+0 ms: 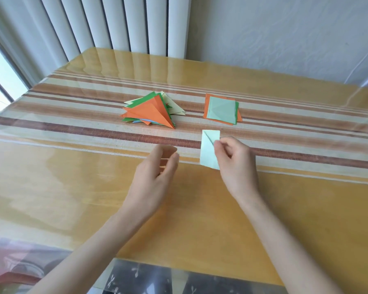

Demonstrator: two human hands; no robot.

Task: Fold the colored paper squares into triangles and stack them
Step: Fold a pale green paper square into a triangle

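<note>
My right hand [235,160] pinches a pale green paper square [208,150] by its right edge and holds it just above the table, one corner partly folded over. To its left, my left hand [157,175] hovers with relaxed fingers, a short gap from the paper and holding nothing. A pile of folded triangles [151,111], orange on top with green, pale yellow and blue beneath, lies at the table's middle. To the right of it sits a small stack of unfolded squares [221,110], light green on top of orange.
A glossy clear cover lies over the striped yellow and brown tablecloth [72,166]. White vertical blinds [115,24] and a wall stand behind the table. The near table edge [179,270] runs just under my forearms.
</note>
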